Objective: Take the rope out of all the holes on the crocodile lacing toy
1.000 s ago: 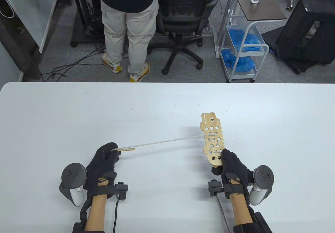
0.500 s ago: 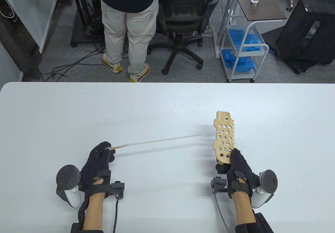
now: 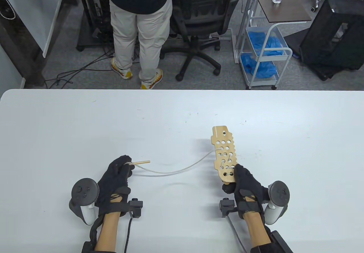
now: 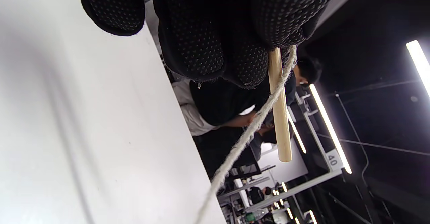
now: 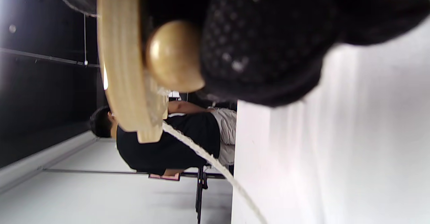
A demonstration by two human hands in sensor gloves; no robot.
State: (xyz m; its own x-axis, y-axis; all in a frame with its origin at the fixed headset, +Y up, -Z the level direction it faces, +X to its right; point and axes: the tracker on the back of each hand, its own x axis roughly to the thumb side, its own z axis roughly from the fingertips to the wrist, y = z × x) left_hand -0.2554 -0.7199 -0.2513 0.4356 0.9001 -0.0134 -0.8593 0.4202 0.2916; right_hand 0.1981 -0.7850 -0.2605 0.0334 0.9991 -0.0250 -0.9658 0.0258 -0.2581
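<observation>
The wooden crocodile lacing board [image 3: 223,153] with many holes is held up off the table by my right hand [image 3: 241,183], which grips its near end. A white rope [image 3: 176,171] runs slack from the board's middle holes to my left hand [image 3: 119,172]. My left hand pinches the rope together with its wooden needle [image 3: 141,163]. In the left wrist view the needle [image 4: 279,116] and rope [image 4: 242,141] hang from my fingers [image 4: 215,49]. In the right wrist view the board [image 5: 122,66] shows edge-on with a wooden bead [image 5: 173,54] against my fingers [image 5: 268,46].
The white table [image 3: 182,113] is bare around my hands. Beyond its far edge a person [image 3: 139,31] stands by an office chair [image 3: 199,22], and a white cart [image 3: 264,45] holds blue gloves.
The rope was taut and now sags in a curve. My hands have moved closer together; the board has shifted left and tilted back.
</observation>
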